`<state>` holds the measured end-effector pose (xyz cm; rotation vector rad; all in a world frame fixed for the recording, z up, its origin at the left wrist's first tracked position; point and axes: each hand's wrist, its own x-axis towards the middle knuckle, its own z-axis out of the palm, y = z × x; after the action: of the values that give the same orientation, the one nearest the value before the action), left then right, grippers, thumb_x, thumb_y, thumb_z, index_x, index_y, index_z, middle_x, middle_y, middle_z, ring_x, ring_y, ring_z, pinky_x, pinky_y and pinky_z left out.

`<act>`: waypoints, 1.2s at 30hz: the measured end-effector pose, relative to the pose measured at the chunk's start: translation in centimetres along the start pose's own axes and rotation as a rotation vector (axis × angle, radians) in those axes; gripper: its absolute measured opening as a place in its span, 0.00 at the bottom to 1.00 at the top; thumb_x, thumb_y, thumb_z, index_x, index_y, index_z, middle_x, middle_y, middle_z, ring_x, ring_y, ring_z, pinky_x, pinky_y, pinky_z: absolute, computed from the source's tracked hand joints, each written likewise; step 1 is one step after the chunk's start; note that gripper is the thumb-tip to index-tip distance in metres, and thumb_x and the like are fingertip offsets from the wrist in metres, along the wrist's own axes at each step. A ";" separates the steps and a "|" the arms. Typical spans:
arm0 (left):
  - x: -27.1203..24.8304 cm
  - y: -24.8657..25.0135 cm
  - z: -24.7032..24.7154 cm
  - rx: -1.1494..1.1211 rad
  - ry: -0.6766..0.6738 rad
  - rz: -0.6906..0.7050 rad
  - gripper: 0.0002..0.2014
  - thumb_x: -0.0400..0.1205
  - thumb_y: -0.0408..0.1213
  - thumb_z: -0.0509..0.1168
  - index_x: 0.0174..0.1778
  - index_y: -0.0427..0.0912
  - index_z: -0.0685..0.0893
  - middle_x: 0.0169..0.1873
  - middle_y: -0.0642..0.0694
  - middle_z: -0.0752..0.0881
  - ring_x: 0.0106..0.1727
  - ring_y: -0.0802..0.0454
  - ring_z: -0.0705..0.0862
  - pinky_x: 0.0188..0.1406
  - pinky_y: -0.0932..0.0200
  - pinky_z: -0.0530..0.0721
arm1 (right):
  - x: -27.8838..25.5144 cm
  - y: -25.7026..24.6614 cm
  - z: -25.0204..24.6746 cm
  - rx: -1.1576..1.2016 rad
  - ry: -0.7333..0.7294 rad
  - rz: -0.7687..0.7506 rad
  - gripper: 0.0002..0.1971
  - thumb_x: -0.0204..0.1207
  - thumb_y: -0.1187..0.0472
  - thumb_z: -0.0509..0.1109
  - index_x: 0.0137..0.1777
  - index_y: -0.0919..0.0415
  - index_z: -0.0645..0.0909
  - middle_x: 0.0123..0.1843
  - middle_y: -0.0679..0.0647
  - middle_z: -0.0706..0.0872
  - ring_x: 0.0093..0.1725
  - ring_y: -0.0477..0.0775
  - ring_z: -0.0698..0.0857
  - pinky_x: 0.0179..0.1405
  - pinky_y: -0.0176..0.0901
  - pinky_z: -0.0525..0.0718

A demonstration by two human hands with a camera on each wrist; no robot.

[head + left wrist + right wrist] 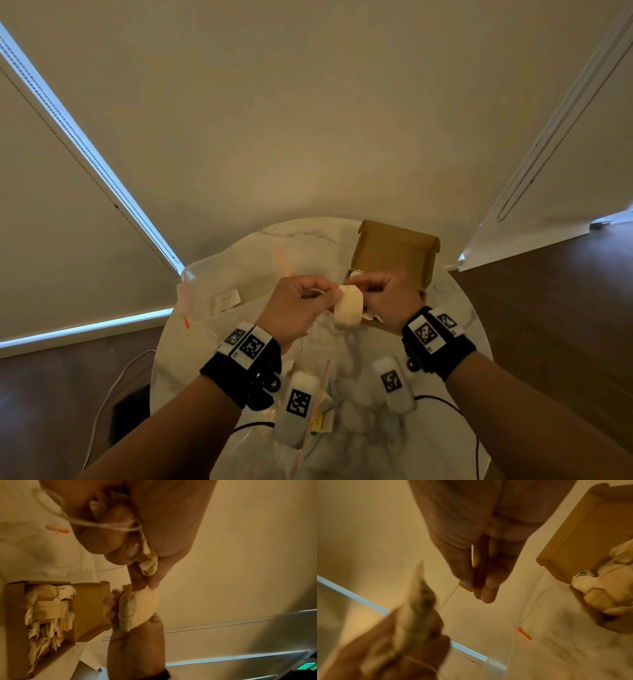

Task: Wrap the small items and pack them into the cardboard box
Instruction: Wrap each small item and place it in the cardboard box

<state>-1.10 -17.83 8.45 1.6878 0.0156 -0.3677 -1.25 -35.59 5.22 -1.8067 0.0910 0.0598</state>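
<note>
I hold a cream paper-wrapped bundle (347,310) in the air between both hands, just in front of the open cardboard box (394,253). My left hand (325,294) grips its left end, thumb on top. White string (102,525) is looped round that hand's curled fingers, which pinch crumpled paper. My right hand (359,286) holds the bundle (139,608) from the other side. In the right wrist view its thumb and fingers pinch a small yellow tag (464,586) on a thin thread. The box (89,608) holds several wrapped items (48,609).
The box stands at the back right of a round marble table (294,236). A clear plastic bag (212,284) with orange marks lies at the left. Crinkled clear wrap (356,411) covers the near side. A white cable (113,394) runs over the wood floor on the left.
</note>
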 end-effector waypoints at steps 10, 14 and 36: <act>-0.4 0.5 0.9 -0.032 0.025 0.014 0.04 0.81 0.27 0.69 0.45 0.28 0.87 0.30 0.38 0.85 0.12 0.65 0.72 0.14 0.76 0.66 | 0.0 -3.8 0.0 0.130 -0.014 -0.110 0.07 0.74 0.67 0.75 0.52 0.60 0.87 0.42 0.56 0.93 0.45 0.53 0.92 0.49 0.46 0.89; -0.3 0.7 0.9 -0.042 0.058 0.021 0.06 0.80 0.27 0.69 0.46 0.25 0.87 0.29 0.39 0.84 0.12 0.65 0.73 0.15 0.77 0.67 | -0.6 -3.8 -0.4 -0.063 0.023 -0.295 0.06 0.71 0.67 0.77 0.43 0.55 0.91 0.42 0.52 0.89 0.41 0.51 0.87 0.41 0.41 0.84; -0.7 1.6 0.8 0.008 0.040 0.095 0.04 0.80 0.27 0.69 0.45 0.30 0.87 0.31 0.38 0.85 0.13 0.66 0.73 0.15 0.77 0.67 | -2.2 -3.6 -1.9 -0.310 -0.067 -0.223 0.14 0.72 0.66 0.76 0.48 0.52 0.75 0.33 0.50 0.86 0.30 0.43 0.84 0.34 0.34 0.82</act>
<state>-1.63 -18.70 10.09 1.6969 -0.0359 -0.2628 -3.12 -36.50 9.33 -2.1109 -0.1768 -0.0259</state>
